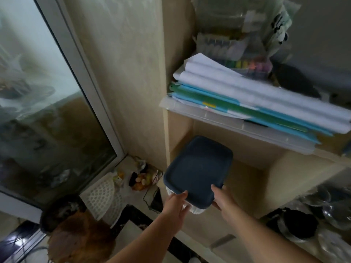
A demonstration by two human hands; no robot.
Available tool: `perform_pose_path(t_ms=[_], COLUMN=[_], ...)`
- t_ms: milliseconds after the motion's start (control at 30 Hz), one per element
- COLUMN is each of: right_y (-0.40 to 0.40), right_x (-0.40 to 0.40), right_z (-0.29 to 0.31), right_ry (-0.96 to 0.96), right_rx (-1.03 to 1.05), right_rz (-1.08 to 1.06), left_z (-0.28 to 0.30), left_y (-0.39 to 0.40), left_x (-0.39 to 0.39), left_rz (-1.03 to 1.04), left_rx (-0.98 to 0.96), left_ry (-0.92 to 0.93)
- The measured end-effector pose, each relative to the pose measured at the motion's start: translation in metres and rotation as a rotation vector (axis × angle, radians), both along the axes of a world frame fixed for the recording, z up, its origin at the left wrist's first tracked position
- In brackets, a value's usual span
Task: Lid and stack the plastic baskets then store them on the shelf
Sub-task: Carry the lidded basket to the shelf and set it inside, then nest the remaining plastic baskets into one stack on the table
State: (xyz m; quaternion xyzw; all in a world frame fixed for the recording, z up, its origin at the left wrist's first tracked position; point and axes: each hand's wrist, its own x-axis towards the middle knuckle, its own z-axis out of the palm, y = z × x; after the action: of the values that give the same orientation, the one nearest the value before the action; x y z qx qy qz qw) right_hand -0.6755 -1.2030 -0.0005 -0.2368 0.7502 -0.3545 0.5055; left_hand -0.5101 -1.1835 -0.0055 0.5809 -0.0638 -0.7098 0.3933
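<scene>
The middle compartment of the shelf is open at the front, and its floor lies bare to the right of and behind the lidded basket, which fills the left part of the opening and sits close to the left wall. The left hand and right hand occupy the basket's near edge. Overhead, a clear flat box carrying folders and rolled paper juts out past the upper board, narrowing the way in from above. To the right, the compartment's side wall closes it off. Lower left, a white perforated basket and small clutter crowd the windowsill corner.
</scene>
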Motion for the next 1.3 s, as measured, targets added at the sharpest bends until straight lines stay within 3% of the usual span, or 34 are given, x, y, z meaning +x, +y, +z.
perform_pose_path(t_ms=[400, 700, 767, 867, 933, 1067, 1200, 1300], right_y=[-0.056, -0.07, -0.07, -0.065, -0.056, -0.026, 0.012, 0.05], right_x=[-0.026, -0.025, -0.023, -0.021, -0.014, 0.012, 0.052, 0.1], right_z=[-0.029, -0.03, -0.025, -0.015, -0.003, 0.021, 0.041, 0.055], right_ry=[-0.142, -0.174, -0.088, 0.288, 0.426, 0.502, 0.578, 0.544], right_rx=[0.108, 0.092, 0.083, -0.001, -0.08, -0.215, -0.361, -0.458], right_rz=[0.087, 0.043, 0.045, 0.124, 0.137, 0.199, 0.434, 0.599], left_z=[-0.031, -0.021, -0.017, -0.009, -0.004, 0.014, 0.038, 0.052], left_y=[-0.048, -0.07, -0.068, -0.061, -0.052, -0.024, 0.025, 0.084], left_x=[-0.037, -0.048, -0.048, -0.039, -0.031, -0.012, 0.022, 0.064], left_rz=[0.094, -0.068, -0.063, -0.065, -0.041, 0.07, 0.193, 0.31], left_rx=[0.002, 0.05, 0.053, 0.028, -0.009, -0.197, -0.361, -0.443], left_ry=[-0.02, -0.384, -0.418, -0.517, -0.597, -0.627, -0.616, -0.736])
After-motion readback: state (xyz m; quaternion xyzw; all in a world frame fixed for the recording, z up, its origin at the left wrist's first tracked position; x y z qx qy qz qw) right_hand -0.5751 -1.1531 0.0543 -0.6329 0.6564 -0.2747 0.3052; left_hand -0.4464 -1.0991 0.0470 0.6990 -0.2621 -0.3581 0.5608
